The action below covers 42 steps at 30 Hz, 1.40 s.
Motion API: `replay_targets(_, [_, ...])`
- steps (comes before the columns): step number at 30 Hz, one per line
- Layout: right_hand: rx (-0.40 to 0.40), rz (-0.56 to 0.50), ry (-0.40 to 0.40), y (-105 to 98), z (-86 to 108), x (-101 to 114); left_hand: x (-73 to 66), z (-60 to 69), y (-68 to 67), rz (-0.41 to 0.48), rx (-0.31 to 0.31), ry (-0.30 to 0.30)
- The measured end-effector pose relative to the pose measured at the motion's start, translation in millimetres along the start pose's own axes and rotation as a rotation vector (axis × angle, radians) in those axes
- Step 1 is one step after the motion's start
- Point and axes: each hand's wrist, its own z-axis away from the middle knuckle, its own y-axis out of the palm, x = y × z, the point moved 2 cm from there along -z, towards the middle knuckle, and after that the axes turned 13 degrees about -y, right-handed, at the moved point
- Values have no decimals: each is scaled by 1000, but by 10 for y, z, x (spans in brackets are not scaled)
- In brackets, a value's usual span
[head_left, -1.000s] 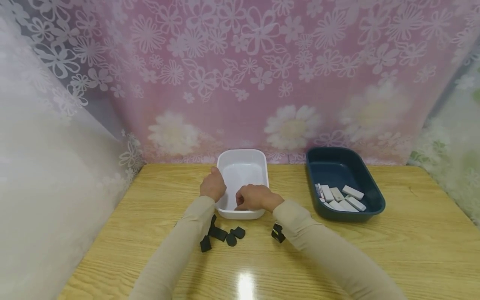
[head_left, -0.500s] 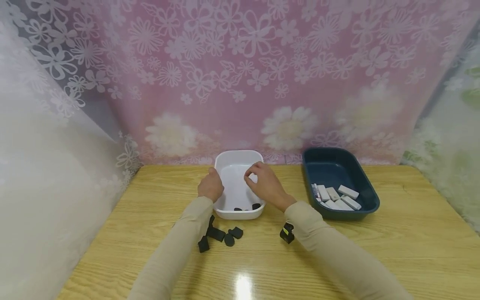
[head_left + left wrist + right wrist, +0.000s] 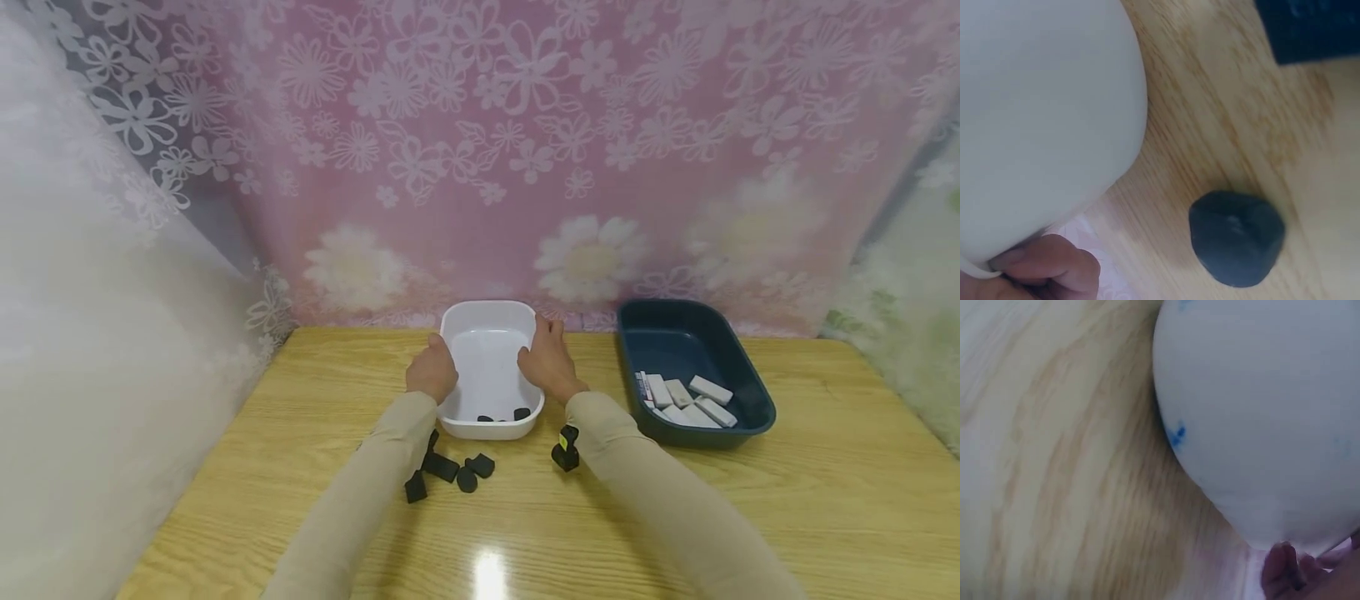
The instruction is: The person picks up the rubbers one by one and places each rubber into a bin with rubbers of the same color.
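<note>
A white plastic basin (image 3: 487, 358) stands on the wooden table, with a few small black pieces (image 3: 521, 413) lying along its near end. My left hand (image 3: 432, 372) grips the basin's left rim; in the left wrist view its fingers (image 3: 1054, 262) curl at the edge. On the opposite side my right hand (image 3: 550, 360) holds the right rim, and its fingertips (image 3: 1282, 565) show under the edge in the right wrist view. Several black pieces (image 3: 441, 467) lie on the table before the basin, partly hidden by the left sleeve. One looks rounded and faceted (image 3: 1237, 239) close up.
To the right stands a dark blue basin (image 3: 660, 312) with several white blocks (image 3: 711, 389) in it. A floral curtain (image 3: 480, 167) hangs behind the wooden table (image 3: 600, 525). A black device (image 3: 566, 450) sits under the right wrist.
My right hand has risen from inside the white basin, moved right and taken hold of its right rim. Black pieces inside have come into sight. The left hand stays on the left rim.
</note>
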Motion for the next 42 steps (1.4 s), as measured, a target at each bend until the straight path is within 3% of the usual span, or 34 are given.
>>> replay_targets(4, [76, -13, 85, -4, 13, -12, -4, -9, 26, -34, 12, 7])
replay_targets(9, [69, 17, 117, -9, 11, 6, 51, -95, 45, -25, 88, 20])
replay_targets(12, [60, 31, 143, 6, 10, 17, 95, -143, 43, 45, 187, 56])
replay_targets(17, [26, 65, 154, 4, 12, 66, 169, -131, -38, 262, 375, 104])
replay_targets(20, [20, 74, 161, 13, 18, 70, 238, -72, -101, 330, 430, 107])
replay_targets(23, [27, 82, 162, 42, 15, 75, 396, 21, -180, 303, 414, 146])
replay_targets(28, [19, 105, 165, 51, 1, 59, 718, 222, -310, 168, 288, 255])
replay_targets(32, [26, 121, 169, 47, -5, 55, 915, 390, -341, 67, 222, 295])
replay_targets(37, [34, 136, 163, 28, -5, 75, 993, 584, -335, -4, 154, 279])
replay_targets(42, [47, 144, 163, 53, -8, 65, 977, 665, -265, -49, 117, 274])
